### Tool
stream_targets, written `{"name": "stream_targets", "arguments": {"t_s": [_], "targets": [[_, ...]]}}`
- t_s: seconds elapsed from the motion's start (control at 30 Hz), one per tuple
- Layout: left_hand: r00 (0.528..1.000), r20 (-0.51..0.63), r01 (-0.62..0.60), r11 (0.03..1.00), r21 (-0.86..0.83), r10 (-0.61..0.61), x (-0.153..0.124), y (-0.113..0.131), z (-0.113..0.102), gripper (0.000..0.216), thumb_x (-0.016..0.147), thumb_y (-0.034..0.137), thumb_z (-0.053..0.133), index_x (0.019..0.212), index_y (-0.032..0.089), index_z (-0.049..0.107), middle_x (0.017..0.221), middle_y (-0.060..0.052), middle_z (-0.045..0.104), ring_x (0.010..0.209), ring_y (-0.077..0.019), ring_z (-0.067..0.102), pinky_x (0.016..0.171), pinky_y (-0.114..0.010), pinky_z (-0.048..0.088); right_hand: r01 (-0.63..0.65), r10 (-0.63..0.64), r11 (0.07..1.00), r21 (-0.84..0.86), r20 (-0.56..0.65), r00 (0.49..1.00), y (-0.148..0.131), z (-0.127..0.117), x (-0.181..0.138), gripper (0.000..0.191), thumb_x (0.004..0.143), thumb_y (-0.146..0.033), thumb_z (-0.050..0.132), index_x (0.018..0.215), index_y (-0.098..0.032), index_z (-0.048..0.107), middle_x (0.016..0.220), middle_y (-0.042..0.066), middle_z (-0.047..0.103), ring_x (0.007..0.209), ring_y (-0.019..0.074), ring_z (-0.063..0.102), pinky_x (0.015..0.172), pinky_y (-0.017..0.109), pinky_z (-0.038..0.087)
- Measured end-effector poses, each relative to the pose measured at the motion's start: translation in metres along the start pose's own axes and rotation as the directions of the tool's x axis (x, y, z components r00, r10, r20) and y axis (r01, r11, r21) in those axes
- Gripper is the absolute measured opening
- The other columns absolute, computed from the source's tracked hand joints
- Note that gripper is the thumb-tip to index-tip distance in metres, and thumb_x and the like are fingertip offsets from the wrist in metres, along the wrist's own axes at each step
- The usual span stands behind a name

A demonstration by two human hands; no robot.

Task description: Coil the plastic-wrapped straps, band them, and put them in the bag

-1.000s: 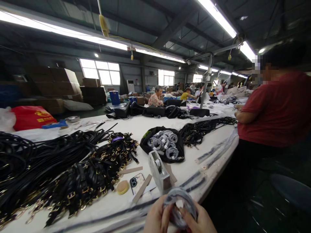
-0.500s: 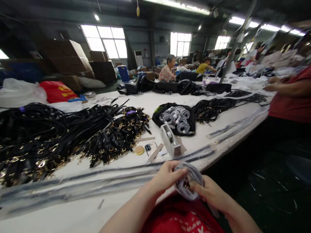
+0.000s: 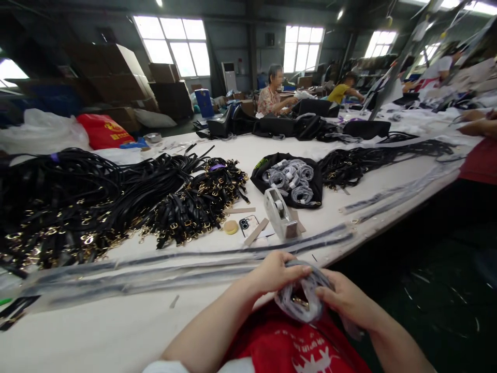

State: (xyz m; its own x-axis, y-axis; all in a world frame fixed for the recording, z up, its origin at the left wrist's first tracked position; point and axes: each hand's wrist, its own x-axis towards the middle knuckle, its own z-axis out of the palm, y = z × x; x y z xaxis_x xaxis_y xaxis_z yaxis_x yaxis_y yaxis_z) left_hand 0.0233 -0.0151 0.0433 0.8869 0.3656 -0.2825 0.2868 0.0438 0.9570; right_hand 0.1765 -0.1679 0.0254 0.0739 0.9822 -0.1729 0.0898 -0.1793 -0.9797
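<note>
A strap coiled in clear plastic wrap (image 3: 283, 303) is held in front of my red apron, with gold metal hardware showing inside the ring. My left hand (image 3: 276, 273) grips the coil at its upper left, thumb laid along the top. On the right side, my right hand (image 3: 344, 295) pinches the coil, and a loose wrapped end hangs below that hand. Just beyond my hands stands a tape dispenser (image 3: 280, 215). Behind it, a black cloth bag (image 3: 260, 176) holds several finished-looking wrapped coils (image 3: 293, 176). Long plastic-wrapped straps (image 3: 155, 259) lie across the table before me.
Heaps of black straps with gold buckles (image 3: 186, 212) cover the table's left; more black straps (image 3: 349, 160) lie at right. A phone (image 3: 248, 224) and a yellow round object (image 3: 230, 227) sit near the dispenser. A co-worker in red (image 3: 481, 160) stands at the right edge.
The coil has turned in my hands, and its opening with the gold hardware shows more clearly. My head view has shifted, so the table appears higher and slightly to the right.
</note>
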Motion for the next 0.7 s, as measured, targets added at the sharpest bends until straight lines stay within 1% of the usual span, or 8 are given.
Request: {"name": "stream_targets", "arguments": {"t_s": [0.1,0.2,0.33,0.43,0.5,0.57,0.63,0.7], "targets": [[0.966,-0.257,-0.090,0.970,-0.227,0.029,0.008,-0.004,-0.003,0.055,0.060,0.064,0.078,0.066,0.011,0.065,0.054,0.001,0.055,0.048,-0.0086,0.042,0.046,-0.021,0.029,-0.061,0.057,0.997,-0.043,-0.102,0.993,0.009,-0.007,-0.004,0.047,0.088,-0.060,0.059,0.105,-0.016,0.062,0.074,-0.002,0.057,0.052,0.0100,0.043,0.048,0.021,0.037],[0.885,-0.461,-0.228,0.921,-0.317,0.061,0.019,-0.006,-0.001,0.061,0.065,0.072,0.070,0.071,0.012,0.063,0.056,0.001,0.053,0.051,-0.0091,0.043,0.049,-0.021,0.032,-0.044,0.035,0.986,-0.159,-0.063,0.997,0.016,0.010,-0.001,0.047,0.095,-0.062,0.044,0.094,-0.017,0.059,0.059,-0.005,0.049,0.049,0.0119,0.041,0.049,0.024,0.036],[0.854,-0.519,-0.318,0.825,-0.466,0.036,0.026,-0.007,0.015,0.061,0.072,0.075,0.061,0.073,0.014,0.058,0.057,0.002,0.050,0.050,-0.0087,0.040,0.050,-0.021,0.033,0.055,-0.104,0.949,-0.311,-0.144,0.984,0.018,0.052,0.011,0.058,0.098,-0.063,0.024,0.064,-0.022,0.047,0.057,-0.001,0.049,0.055,0.0158,0.047,0.058,0.029,0.040],[0.825,-0.558,-0.356,0.845,-0.400,0.084,0.023,-0.008,0.017,0.060,0.074,0.073,0.060,0.078,0.014,0.061,0.062,0.000,0.054,0.055,-0.0106,0.044,0.054,-0.023,0.037,0.031,-0.062,0.924,-0.381,-0.069,0.996,0.012,0.060,0.013,0.053,0.100,-0.054,0.027,0.064,-0.022,0.048,0.059,0.001,0.055,0.058,0.0167,0.052,0.062,0.029,0.042],[0.793,-0.587,-0.371,0.893,-0.255,0.162,0.018,-0.009,0.007,0.059,0.075,0.071,0.061,0.080,0.012,0.064,0.066,-0.001,0.057,0.060,-0.0123,0.047,0.058,-0.024,0.039,-0.021,0.051,0.884,-0.467,0.053,0.997,0.010,0.047,0.008,0.036,0.095,-0.045,0.046,0.072,-0.021,0.058,0.069,0.003,0.065,0.064,0.0176,0.058,0.063,0.028,0.043],[0.787,-0.581,-0.360,0.920,-0.157,0.209,0.012,-0.011,-0.007,0.054,0.073,0.066,0.067,0.076,0.012,0.065,0.063,-0.001,0.055,0.060,-0.0124,0.045,0.058,-0.023,0.037,-0.069,0.149,0.831,-0.553,0.100,0.984,0.010,0.021,0.000,0.017,0.087,-0.036,0.060,0.080,-0.021,0.067,0.080,0.003,0.071,0.070,0.0195,0.062,0.064,0.028,0.044],[0.822,-0.518,-0.315,0.947,-0.068,0.236,0.007,-0.013,-0.019,0.048,0.074,0.059,0.070,0.070,0.012,0.064,0.058,0.001,0.049,0.058,-0.0111,0.040,0.055,-0.022,0.032,-0.123,0.150,0.804,-0.582,-0.002,0.989,0.010,-0.009,-0.007,0.019,0.086,-0.037,0.060,0.079,-0.023,0.070,0.080,0.004,0.072,0.072,0.0219,0.064,0.065,0.029,0.046],[0.869,-0.419,-0.262,0.963,0.062,0.264,0.003,-0.014,-0.024,0.045,0.077,0.057,0.067,0.067,0.013,0.062,0.057,0.002,0.045,0.058,-0.0105,0.038,0.054,-0.022,0.029,-0.174,0.025,0.806,-0.566,-0.261,0.965,0.007,-0.034,-0.011,0.031,0.089,-0.047,0.053,0.079,-0.023,0.069,0.080,0.006,0.072,0.076,0.0251,0.065,0.069,0.033,0.049]]}}
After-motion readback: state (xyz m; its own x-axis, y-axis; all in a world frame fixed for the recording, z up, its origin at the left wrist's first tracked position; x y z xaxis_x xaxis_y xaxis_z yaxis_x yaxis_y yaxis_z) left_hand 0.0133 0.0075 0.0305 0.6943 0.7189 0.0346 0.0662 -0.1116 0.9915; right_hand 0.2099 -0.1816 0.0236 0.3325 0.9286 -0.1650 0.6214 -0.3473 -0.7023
